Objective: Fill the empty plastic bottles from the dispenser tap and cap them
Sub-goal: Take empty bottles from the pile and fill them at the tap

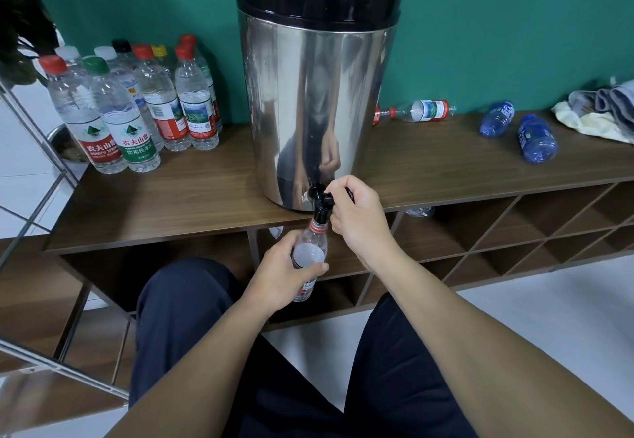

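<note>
Left hand [279, 274] gripping clear plastic bottle [309, 253] under black tap [320, 202], right hand [356, 212] curled around tap lever, steel dispenser [315, 94] on wooden shelf [171, 204], capped bottles [137, 104] standing left

One tall stainless-steel dispenser with a black lid [317, 94] stands at twelve o'clock, some ten capped clear plastic bottles [137, 108] cluster at ten o'clock though the back ones overlap, one uncapped clear bottle [310, 255] is at centre, and one clear red-labelled bottle [417, 111] and two blue plastic bottles [518, 128] lie at two o'clock.
</note>
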